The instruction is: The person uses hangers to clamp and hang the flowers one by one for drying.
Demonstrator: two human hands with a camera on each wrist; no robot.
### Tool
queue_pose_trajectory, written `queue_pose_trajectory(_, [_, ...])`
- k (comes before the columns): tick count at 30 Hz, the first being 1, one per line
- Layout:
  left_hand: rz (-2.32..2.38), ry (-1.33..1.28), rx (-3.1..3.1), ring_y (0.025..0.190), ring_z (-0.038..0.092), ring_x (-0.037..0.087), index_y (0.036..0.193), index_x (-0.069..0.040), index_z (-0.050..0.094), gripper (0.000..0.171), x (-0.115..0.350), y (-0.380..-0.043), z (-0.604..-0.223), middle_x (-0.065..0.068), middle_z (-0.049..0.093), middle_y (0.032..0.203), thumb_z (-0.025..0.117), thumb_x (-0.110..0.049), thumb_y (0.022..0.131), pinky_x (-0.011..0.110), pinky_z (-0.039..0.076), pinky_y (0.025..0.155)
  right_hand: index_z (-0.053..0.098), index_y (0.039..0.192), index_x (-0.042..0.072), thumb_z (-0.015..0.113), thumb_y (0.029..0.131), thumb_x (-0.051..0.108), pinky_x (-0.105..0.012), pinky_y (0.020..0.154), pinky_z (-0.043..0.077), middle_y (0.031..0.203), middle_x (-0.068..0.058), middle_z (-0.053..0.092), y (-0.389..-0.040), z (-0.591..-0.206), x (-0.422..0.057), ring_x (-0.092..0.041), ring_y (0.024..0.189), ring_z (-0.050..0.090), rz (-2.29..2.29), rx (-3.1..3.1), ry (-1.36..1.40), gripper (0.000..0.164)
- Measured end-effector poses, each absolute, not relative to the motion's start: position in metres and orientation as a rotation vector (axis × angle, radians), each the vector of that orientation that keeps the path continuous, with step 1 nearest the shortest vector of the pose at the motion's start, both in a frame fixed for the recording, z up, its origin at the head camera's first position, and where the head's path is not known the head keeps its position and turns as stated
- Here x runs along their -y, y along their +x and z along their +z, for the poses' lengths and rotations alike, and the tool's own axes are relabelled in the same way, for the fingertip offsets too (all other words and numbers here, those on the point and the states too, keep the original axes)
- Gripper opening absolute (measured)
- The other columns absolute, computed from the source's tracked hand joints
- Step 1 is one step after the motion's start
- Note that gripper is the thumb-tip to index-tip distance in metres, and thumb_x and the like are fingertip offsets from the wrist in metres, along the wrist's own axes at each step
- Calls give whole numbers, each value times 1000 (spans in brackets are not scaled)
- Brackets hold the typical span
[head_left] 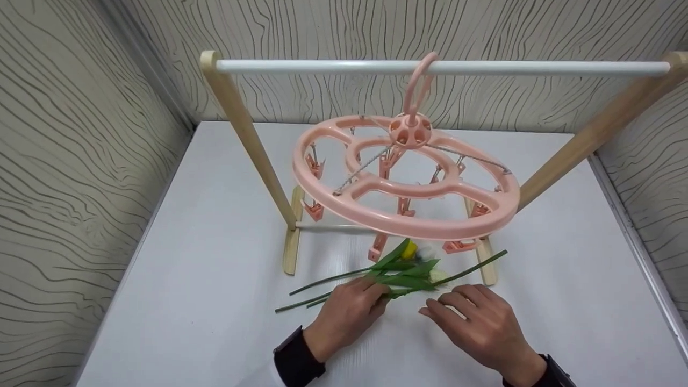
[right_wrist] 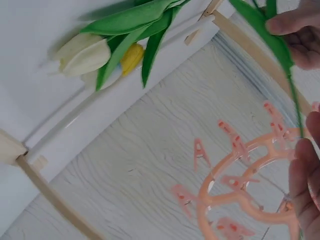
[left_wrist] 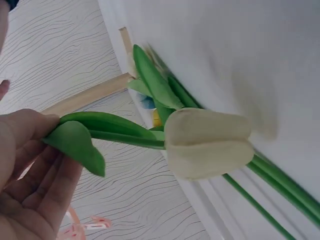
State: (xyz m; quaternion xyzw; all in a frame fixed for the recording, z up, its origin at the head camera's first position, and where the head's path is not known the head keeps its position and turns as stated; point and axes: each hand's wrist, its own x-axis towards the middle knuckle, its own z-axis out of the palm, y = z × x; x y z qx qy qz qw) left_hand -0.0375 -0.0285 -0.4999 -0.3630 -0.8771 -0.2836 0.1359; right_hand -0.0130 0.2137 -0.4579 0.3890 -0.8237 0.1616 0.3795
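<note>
One wht tulip (left_wrist: 209, 143), pinched in L hand (head_left: 352, 309), R hand (head_left: 478, 328) free & loosely bent, nr it.

A cream-coloured back wall patterned with dark, wavy, wood-grain lines (head_left: 333, 32) rises behind a broad, flat, white tabletop (head_left: 177, 215). A similarly patterned left wall (head_left: 59, 161) and right wall (head_left: 669, 129) flank it. A straight grey strip (head_left: 145, 64) runs down the left back corner, and pale grey edging (head_left: 640, 252) follows the table's right side. On the tabletop stands a freestanding pale-wood rack (head_left: 252, 145) with splayed uprights, flat wooden feet and a round white top rail (head_left: 322, 66). Soft light leaves a bright highlight along the rail.
</note>
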Motion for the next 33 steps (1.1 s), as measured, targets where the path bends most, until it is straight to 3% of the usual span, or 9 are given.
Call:
queue_pose_trajectory(8, [-1147, -1044, 2383, 94, 70, 7, 100, -12, 71, 21, 37, -33, -495, -1, 73, 98, 82, -3, 84, 17, 57, 81, 79, 81, 10, 73, 93, 42, -18, 63, 55, 74, 1, 69, -23, -462, -235, -11, 65, 63, 836, 2169, 820, 34])
queue_pose_trajectory(12, [-1309, -1021, 2312, 92, 70, 7, 101, -10, 71, 22, 37, -33, -492, 0, 74, 98, 81, -1, 83, 15, 56, 80, 78, 85, 5, 86, 83, 14, -10, 71, 52, 78, -6, 71, -30, -451, -238, -9, 74, 66, 1159, 2158, 703, 12])
queue_pose_trajectory(15, [-1422, -1012, 2259, 88, 70, 6, 102, -9, 70, 21, 36, -34, -489, 1, 74, 98, 80, 0, 85, 13, 56, 75, 74, 92, -5, 83, 73, -12, -11, 74, 54, 83, -13, 72, -34, -438, -238, -9, 81, 69, 1392, 2107, 651, 21])
queue_pose_trajectory(18, [-1508, -1000, 2194, 85, 69, 6, 102, -9, 69, 21, 33, -35, -486, 2, 74, 98, 78, 1, 86, 13, 56, 71, 68, 99, -17, 76, 75, -22, -18, 78, 58, 92, -19, 71, -40, -428, -238, -14, 85, 71, 1633, 1994, 667, 26])
queue_pose_trajectory(24, [-1541, -1015, 2053, 86, 71, 10, 102, -7, 68, 24, 27, -43, -482, 5, 72, 95, 78, 6, 85, 14, 57, 73, 60, 113, -24, 75, 86, -8, -25, 84, 59, 112, -21, 70, -54, -415, -240, -21, 97, 72, 1888, 1818, 762, 35])
queue_pose_trajectory(33, [-1600, -1049, 1931, 89, 73, 14, 106, -3, 67, 29, 16, -48, -476, 10, 71, 97, 77, 10, 83, 18, 59, 74, 55, 124, -23, 79, 87, 7, -26, 91, 57, 115, -19, 71, -65, -400, -236, -20, 103, 71, 1947, 1841, 827, 54])
